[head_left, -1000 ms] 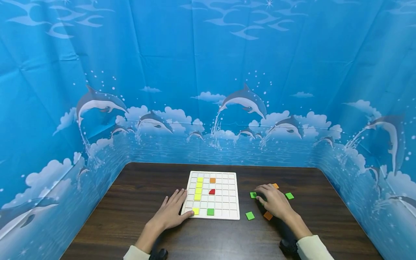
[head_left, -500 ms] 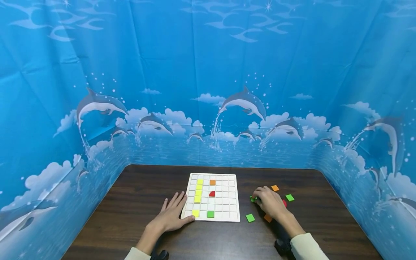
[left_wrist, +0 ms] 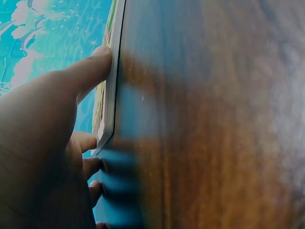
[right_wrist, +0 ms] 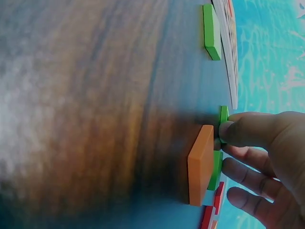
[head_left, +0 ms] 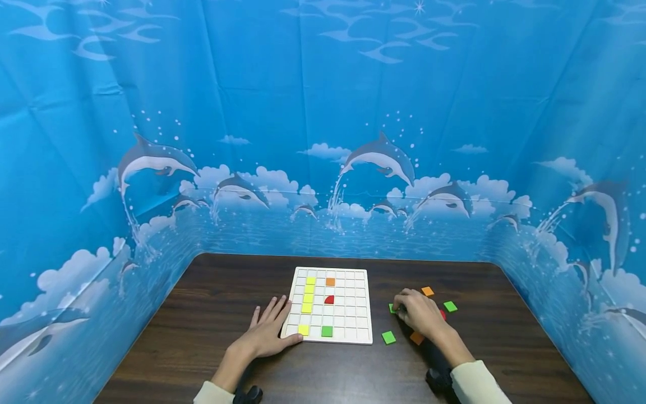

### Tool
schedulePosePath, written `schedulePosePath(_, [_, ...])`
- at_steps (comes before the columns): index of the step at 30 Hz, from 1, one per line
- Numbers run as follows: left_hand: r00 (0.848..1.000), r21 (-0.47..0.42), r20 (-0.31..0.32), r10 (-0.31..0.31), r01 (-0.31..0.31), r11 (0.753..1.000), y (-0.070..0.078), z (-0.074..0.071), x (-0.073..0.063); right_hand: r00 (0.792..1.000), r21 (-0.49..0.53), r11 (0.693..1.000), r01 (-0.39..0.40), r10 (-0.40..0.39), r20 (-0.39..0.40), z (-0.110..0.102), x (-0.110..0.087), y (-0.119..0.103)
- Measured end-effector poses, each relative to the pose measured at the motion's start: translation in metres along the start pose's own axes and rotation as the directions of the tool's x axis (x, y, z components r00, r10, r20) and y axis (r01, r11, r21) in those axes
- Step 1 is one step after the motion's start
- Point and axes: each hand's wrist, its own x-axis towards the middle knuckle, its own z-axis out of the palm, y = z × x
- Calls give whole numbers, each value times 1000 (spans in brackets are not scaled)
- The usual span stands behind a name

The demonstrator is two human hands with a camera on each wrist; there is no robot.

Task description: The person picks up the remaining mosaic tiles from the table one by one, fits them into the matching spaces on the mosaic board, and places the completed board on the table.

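Note:
A white grid board (head_left: pixel 348 314) lies on the dark wooden table. In its cells are several yellow tiles (head_left: pixel 308 299), an orange tile (head_left: pixel 330 281), a red quarter-round piece (head_left: pixel 329 300) and a green tile (head_left: pixel 327 331). My left hand (head_left: pixel 264 335) rests at the board's left side, fingers spread, its thumb on the near-left corner by a yellow tile. Right of the board, my right hand (head_left: pixel 421 315) pinches a green square tile (right_wrist: pixel 223 113) between thumb and finger, low at the tabletop. Its other fingers hang loosely curled in the right wrist view.
Around the right hand lie loose pieces: a green tile (head_left: pixel 388 337) nearer the board, another green tile (head_left: pixel 450 306), orange tiles (head_left: pixel 427 291) and a partly covered red piece (head_left: pixel 443 315). A dolphin-print curtain (head_left: pixel 323 140) encloses the table's far side and flanks.
My right hand has drawn slightly left and curled its fingers down onto the green tile; a red piece behind it came into view. The left hand stays at the board.

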Motion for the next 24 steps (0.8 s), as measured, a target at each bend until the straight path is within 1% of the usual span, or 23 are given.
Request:
schedulePosePath(6, [1000, -18, 2, -17, 17, 1000, 0, 1, 0, 1000, -1, 1000, 7, -7, -4, 0, 3, 1])
schedulePosePath(11, [1000, -27, 7, -16, 16, 999, -1, 1, 1, 1000, 33, 999, 3, -2, -8, -1, 3, -3])
schedulePosePath(19, [1000, -61, -9, 3, -4, 998, -3, 1, 1, 998, 111, 994, 8, -2, -56, -4, 5, -18])
schedulePosePath(24, [1000, -29, -1, -12, 12, 1000, -1, -1, 1, 993, 157, 986, 60, -44, -107, -4, 8, -27])
